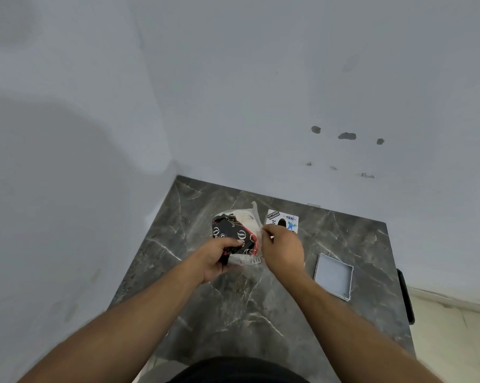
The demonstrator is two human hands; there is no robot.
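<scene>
A folded cloth [234,232], black, white and red with printed letters, sits inside a clear plastic bag [254,217] on the dark marble table [261,313]. My left hand [219,257] grips the near end of the cloth, thumb on top. My right hand [283,248] pinches the bag's right edge beside the cloth. Part of the bag is hidden under both hands.
A white printed card [284,221] lies just behind my right hand. A shallow grey box lid [334,276] lies to the right. White walls close the table's left and far sides. A dark object [406,295] hangs at the table's right edge.
</scene>
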